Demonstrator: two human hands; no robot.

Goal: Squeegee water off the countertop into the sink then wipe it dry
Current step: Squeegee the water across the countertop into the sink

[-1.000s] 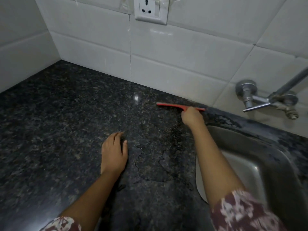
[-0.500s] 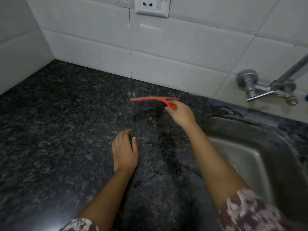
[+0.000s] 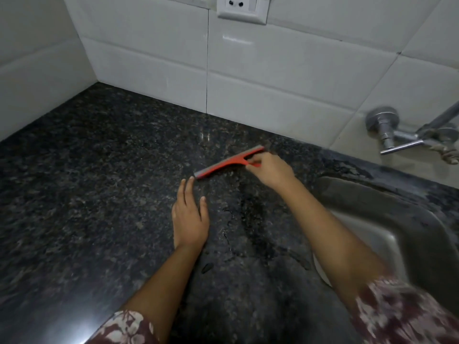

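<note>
My right hand (image 3: 270, 171) grips the handle of a red squeegee (image 3: 227, 163), whose blade lies slanted on the dark granite countertop (image 3: 99, 182), its left end lower than its right. My left hand (image 3: 190, 216) rests flat on the counter just below the blade's left end, fingers together and holding nothing. A wet patch with water streaks (image 3: 250, 219) spreads between my two arms. The steel sink (image 3: 387, 219) sits to the right, under my right forearm.
White wall tiles (image 3: 273, 83) back the counter and meet at a corner on the left. A metal tap (image 3: 397, 137) juts from the wall above the sink. A wall socket (image 3: 242, 6) sits at the top.
My right hand has carried the squeegee left and toward me from the back wall, tilting the blade from level to slanted. My left hand stays flat on the counter.
</note>
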